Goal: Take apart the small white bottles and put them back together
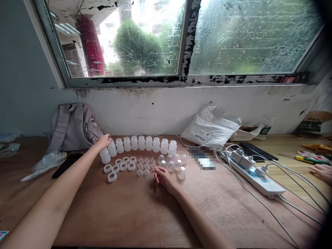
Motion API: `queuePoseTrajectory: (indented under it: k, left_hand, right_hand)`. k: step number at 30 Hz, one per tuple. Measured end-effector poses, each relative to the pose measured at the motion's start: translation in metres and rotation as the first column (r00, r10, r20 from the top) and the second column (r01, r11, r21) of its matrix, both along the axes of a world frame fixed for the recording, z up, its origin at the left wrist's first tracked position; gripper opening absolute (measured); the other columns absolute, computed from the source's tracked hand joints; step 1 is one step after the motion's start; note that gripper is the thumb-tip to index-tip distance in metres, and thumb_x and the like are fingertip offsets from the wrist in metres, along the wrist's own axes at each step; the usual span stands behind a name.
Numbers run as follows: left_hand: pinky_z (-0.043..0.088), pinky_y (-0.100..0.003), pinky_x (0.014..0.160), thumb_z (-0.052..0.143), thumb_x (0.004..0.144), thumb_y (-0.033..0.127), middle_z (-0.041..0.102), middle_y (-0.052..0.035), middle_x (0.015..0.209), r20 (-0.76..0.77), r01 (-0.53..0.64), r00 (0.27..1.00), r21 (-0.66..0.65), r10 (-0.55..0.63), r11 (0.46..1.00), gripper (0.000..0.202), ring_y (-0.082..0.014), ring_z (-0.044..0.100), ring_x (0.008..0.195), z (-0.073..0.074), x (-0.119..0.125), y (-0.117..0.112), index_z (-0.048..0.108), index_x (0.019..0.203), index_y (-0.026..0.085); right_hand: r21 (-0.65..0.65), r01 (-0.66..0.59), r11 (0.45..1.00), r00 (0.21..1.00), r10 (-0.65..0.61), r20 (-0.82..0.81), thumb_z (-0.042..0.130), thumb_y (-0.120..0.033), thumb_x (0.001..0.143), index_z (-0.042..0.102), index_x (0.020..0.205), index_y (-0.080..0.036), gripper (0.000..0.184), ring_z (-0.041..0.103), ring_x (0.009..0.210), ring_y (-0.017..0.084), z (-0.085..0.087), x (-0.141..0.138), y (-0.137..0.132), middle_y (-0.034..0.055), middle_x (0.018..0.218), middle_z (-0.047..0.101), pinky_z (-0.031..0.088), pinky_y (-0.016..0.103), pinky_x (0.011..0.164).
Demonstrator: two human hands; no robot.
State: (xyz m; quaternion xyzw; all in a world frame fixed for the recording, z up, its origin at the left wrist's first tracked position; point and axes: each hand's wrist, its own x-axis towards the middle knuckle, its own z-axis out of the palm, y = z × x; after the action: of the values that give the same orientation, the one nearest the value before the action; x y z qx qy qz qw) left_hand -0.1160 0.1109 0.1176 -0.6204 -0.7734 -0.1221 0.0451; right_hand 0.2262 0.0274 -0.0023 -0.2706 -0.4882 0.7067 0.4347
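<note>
White frosted baby bottles (141,143) without tops stand in a curved row at the back of the table. My left hand (103,142) is closed over the neck of the leftmost baby bottle (105,156); the fingertips are partly hidden. In front of the row lie several translucent collar rings (116,168), then small clear teats (143,166) set close together. Several clear dome caps (181,173) stand to the right of those. Resting by the teats and caps, my right hand (164,178) has loosely bent fingers, slightly apart, with nothing visible in them.
A grey backpack (71,124), a plastic bag (46,164) and a dark phone (66,165) lie left. Right are a silver mailer bag (212,126), a white power strip (256,176) with trailing cables, and a black device (259,152). Another person's hand (321,172) shows at the right edge.
</note>
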Motion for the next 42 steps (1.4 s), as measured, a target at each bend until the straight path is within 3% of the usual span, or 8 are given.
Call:
queuePoseTrajectory:
  k: [8,12,17,21,26,31,36,42]
  left_hand:
    - [0.034,-0.036,0.088,0.031,0.083,0.026,0.056,-0.0101,0.108,-0.017,0.095,0.995,0.336,-0.094,0.937,0.032,-0.024,0.047,0.104,-0.01,0.024,-0.02,0.051,0.105,0.015]
    - [0.035,-0.032,0.086,0.034,0.082,0.025,0.058,-0.0073,0.102,-0.041,0.183,0.982,0.402,-0.182,0.897,0.027,-0.0204,0.049,0.098,-0.048,0.063,-0.059,0.054,0.097,0.017]
    - [0.03,-0.043,0.088,0.045,0.076,0.028,0.051,-0.013,0.115,-0.082,0.174,0.985,0.42,-0.154,0.891,0.03,-0.0275,0.043,0.106,-0.105,0.103,-0.102,0.053,0.102,0.015]
    - [0.025,-0.048,0.091,0.045,0.076,0.026,0.049,-0.0146,0.118,-0.063,0.107,0.994,0.384,-0.089,0.917,0.028,-0.0293,0.038,0.111,-0.125,0.111,-0.111,0.055,0.099,0.014]
    - [0.025,-0.05,0.09,0.047,0.074,0.021,0.054,-0.0112,0.11,-0.017,0.136,0.99,0.371,-0.14,0.918,0.015,-0.0291,0.04,0.11,-0.129,0.113,-0.116,0.058,0.085,0.019]
    - [0.036,-0.042,0.086,0.048,0.076,0.025,0.055,-0.0084,0.103,0.143,0.256,0.925,0.452,-0.353,0.854,0.008,-0.0245,0.048,0.101,-0.124,0.12,-0.124,0.053,0.074,0.02]
    - [0.044,-0.035,0.081,0.044,0.08,0.028,0.054,-0.0062,0.1,0.362,0.365,0.761,0.447,-0.538,0.817,0.007,-0.0199,0.052,0.098,-0.118,0.125,-0.128,0.047,0.081,0.022]
    - [0.045,-0.035,0.081,0.049,0.078,0.03,0.058,-0.0055,0.098,0.423,0.396,0.69,0.457,-0.587,0.796,0.018,-0.0205,0.054,0.096,-0.115,0.129,-0.133,0.047,0.095,0.024]
  right_hand:
    - [-0.003,0.022,1.0,0.999,-0.021,0.034,0.053,-0.046,0.074,0.054,0.077,-0.016,0.03,0.036,0.035,0.005,0.003,0.0,-0.003,-0.0072,0.049,0.042,0.038,0.02,0.036]
    - [0.018,0.032,0.999,0.995,-0.033,0.093,0.053,-0.046,0.074,0.052,0.077,-0.017,0.029,0.036,0.036,0.005,0.003,0.0,-0.003,-0.0075,0.049,0.042,0.038,0.02,0.037]
    - [0.214,0.123,0.969,0.937,-0.184,0.298,0.057,-0.042,0.071,0.05,0.072,-0.017,0.026,0.037,0.036,0.006,0.001,-0.004,-0.008,-0.0081,0.048,0.04,0.035,0.019,0.036]
    - [0.348,0.171,0.922,0.853,-0.315,0.415,0.052,-0.041,0.073,0.05,0.07,-0.017,0.024,0.039,0.036,0.006,-0.003,-0.007,-0.013,-0.0067,0.05,0.041,0.032,0.018,0.033]
    - [0.397,0.245,0.885,0.713,-0.442,0.545,0.044,-0.041,0.076,0.051,0.072,-0.017,0.025,0.04,0.032,0.009,-0.006,-0.015,-0.01,-0.0055,0.049,0.043,0.031,0.021,0.032]
    - [0.584,0.235,0.777,0.542,-0.603,0.585,0.05,-0.034,0.072,0.055,0.093,-0.018,0.027,0.05,0.049,0.014,-0.014,-0.03,0.0,-0.0029,0.051,0.051,0.037,0.023,0.05]
    - [0.574,0.183,0.798,0.604,-0.552,0.575,0.052,-0.034,0.072,0.059,0.079,-0.02,0.017,0.047,0.048,0.014,-0.016,-0.033,0.002,-0.0008,0.052,0.051,0.034,0.024,0.05]
    - [0.605,0.03,0.796,0.71,-0.443,0.547,0.057,-0.032,0.07,0.061,0.077,-0.022,0.013,0.045,0.055,0.013,0.001,-0.021,-0.015,0.0009,0.062,0.053,0.034,0.024,0.052]
